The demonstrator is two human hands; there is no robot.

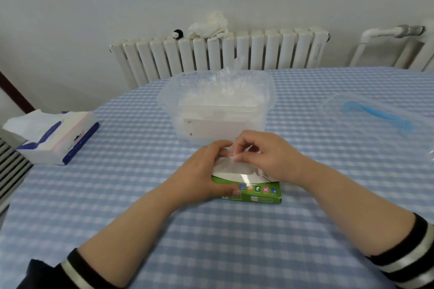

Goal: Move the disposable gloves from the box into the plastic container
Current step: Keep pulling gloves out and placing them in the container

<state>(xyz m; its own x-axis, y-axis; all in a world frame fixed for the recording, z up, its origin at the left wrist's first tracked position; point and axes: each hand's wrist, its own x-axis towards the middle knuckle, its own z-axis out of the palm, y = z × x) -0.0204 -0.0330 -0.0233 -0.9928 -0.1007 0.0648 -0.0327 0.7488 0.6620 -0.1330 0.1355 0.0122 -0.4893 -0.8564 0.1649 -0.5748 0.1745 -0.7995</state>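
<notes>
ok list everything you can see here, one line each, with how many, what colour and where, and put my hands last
glove box: one, green, near middle of the table, under both hands
glove: at least one, clear, at the box's opening
plastic container: one, clear, just behind the box, thin clear plastic inside
tissue pack: one, white and blue, left side of the table
lid: one, clear with blue handle, right side of the table
tablecloth: one, blue and white check
radiator: one, white, against the wall
cloth: one, white, on the radiator
left hand: holds the box
right hand: pinches the glove
</notes>
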